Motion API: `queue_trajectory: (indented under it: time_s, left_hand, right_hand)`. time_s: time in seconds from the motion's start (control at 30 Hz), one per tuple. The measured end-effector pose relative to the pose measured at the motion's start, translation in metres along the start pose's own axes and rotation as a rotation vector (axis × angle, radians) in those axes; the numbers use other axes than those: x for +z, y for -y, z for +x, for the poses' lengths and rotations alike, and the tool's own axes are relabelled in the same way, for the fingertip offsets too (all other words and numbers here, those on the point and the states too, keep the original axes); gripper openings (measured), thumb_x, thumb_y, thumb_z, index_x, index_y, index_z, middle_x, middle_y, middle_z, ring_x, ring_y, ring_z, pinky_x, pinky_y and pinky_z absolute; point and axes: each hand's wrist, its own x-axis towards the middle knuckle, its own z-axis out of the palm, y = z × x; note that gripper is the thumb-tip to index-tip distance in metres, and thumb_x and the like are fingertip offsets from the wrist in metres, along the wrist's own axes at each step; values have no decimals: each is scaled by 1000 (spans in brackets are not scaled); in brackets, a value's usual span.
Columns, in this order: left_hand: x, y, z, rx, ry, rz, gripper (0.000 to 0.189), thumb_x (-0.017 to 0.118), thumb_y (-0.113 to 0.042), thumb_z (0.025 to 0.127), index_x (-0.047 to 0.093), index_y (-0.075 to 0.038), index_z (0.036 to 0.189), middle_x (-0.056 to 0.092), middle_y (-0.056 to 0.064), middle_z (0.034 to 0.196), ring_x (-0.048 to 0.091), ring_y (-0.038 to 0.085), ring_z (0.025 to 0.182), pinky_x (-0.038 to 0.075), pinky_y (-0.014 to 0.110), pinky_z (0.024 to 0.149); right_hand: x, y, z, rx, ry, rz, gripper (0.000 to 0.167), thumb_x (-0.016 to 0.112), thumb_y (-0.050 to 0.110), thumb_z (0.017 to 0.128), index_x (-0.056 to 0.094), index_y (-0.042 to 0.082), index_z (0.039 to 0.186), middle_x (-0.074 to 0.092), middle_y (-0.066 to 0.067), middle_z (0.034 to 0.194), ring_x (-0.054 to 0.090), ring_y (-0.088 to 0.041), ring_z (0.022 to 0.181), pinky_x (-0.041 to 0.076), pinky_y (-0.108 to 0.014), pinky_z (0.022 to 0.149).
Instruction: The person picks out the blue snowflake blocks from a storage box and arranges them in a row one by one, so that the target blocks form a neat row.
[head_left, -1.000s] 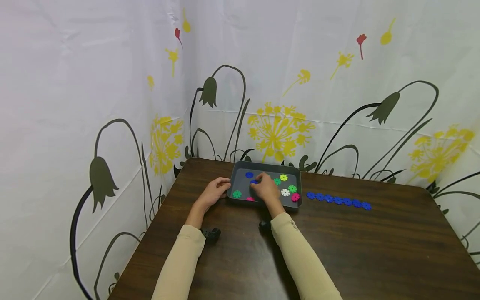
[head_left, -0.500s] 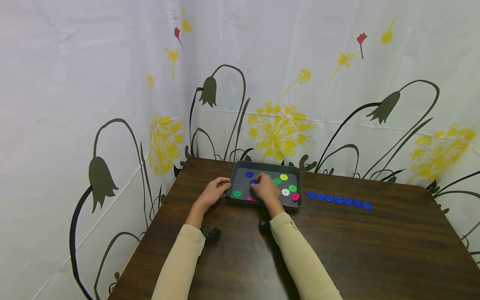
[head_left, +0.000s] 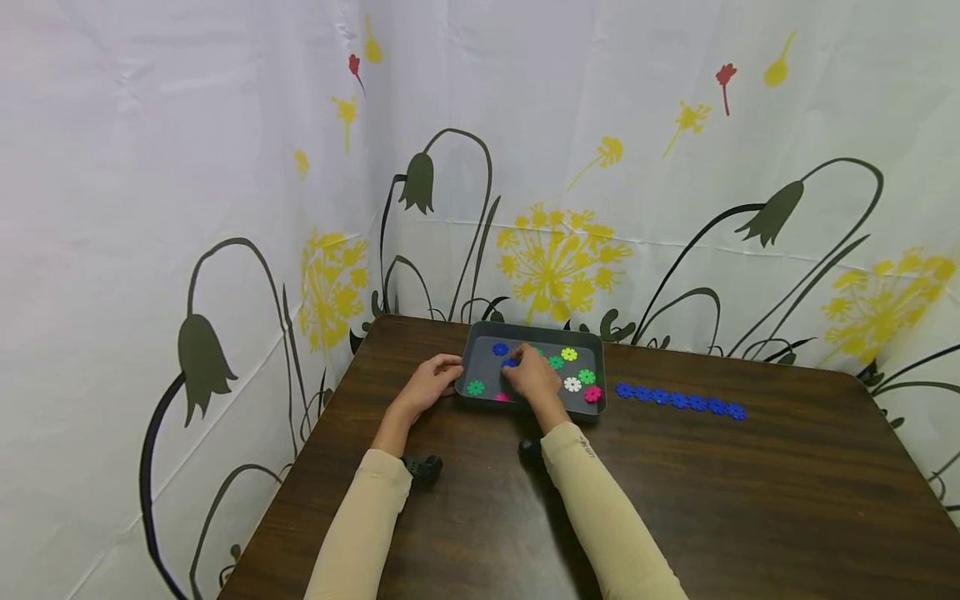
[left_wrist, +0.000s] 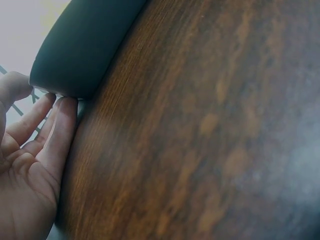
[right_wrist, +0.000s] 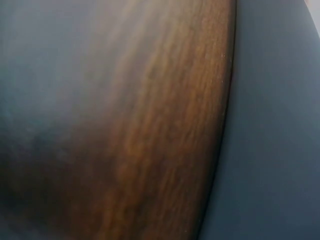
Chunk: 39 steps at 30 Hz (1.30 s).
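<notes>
A grey rectangular tray (head_left: 483, 370) holds several flower-shaped plastic discs. Inside it, my right hand (head_left: 536, 377) reaches down over the middle and pinches a blue flower-shaped disc (head_left: 509, 363) between thumb and fingers. Another blue disc (head_left: 500, 349) lies just behind that one. My left hand (head_left: 427, 385) rests at the tray's left side; in the left wrist view its fairly straight fingers (left_wrist: 62, 122) and thumb touch the tray's wall (left_wrist: 80, 50). The right wrist view shows the tray's side (right_wrist: 270, 130) and the table, but not the hand.
To the right of the tray, several blue discs (head_left: 678, 401) lie in a row on the brown wooden table (head_left: 750, 492). Green discs (head_left: 476, 388), a yellow one (head_left: 569, 354), a white one (head_left: 572, 384) and pink ones (head_left: 593, 394) also lie in the tray. A patterned curtain (head_left: 645, 100) hangs behind.
Both hands stay where they were, the right one still at the blue disc in the tray. Only a slight shift of the head view shows.
</notes>
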Motion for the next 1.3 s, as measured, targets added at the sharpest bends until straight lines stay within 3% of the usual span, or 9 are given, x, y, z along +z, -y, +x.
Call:
queue_trajectory:
  time_s: [0.5, 0.63, 0.73, 0.8, 1.1, 1.3]
  left_hand:
    - [2, 4, 5, 8, -6, 30, 48, 55, -27, 114, 51, -3, 155, 55, 23, 154, 53, 37, 145, 51, 55, 118]
    - [2, 4, 5, 10, -1, 25, 48, 56, -26, 114, 50, -3, 155, 54, 23, 154, 53, 37, 146, 51, 55, 118]
    - [3, 4, 5, 11, 1, 26, 48, 55, -27, 114, 50, -2, 155, 54, 23, 155, 52, 38, 147, 50, 55, 119]
    - [2, 4, 5, 14, 0, 30, 48, 56, -27, 114, 50, -3, 155, 54, 23, 155, 52, 38, 147, 51, 55, 118]
    - [2, 4, 3, 11, -5, 32, 47, 56, -27, 114, 51, -2, 154, 55, 23, 154, 53, 37, 146, 51, 55, 118]
    - [0, 4, 1, 17, -9, 15, 48, 55, -27, 115, 50, -3, 155, 56, 23, 153, 55, 37, 144, 50, 56, 119]
  right_hand:
    - [-9, -5, -2, 5, 18, 41, 32, 80, 36, 98, 66, 15, 117, 74, -7, 127, 69, -31, 120, 53, -58, 104]
    - [-14, -10, -1, -25, 46, 98, 21, 77, 30, 101, 69, 12, 109, 79, -7, 109, 75, -23, 93, 59, -46, 87]
    - [-19, -13, -2, -61, 84, 186, 14, 73, 21, 103, 70, 8, 99, 79, -8, 90, 69, -17, 66, 57, -34, 67]
    - [-22, -15, -3, -89, 106, 238, 14, 71, 16, 103, 72, 6, 94, 78, -8, 84, 65, -14, 59, 54, -29, 59]
    - [-25, -28, -9, -182, 160, 347, 13, 70, 12, 102, 76, 4, 92, 77, -9, 99, 61, -14, 72, 51, -26, 66]
    - [-29, -30, -14, -239, 141, 356, 12, 69, 10, 99, 77, 5, 92, 76, -8, 98, 59, -15, 77, 49, -27, 72]
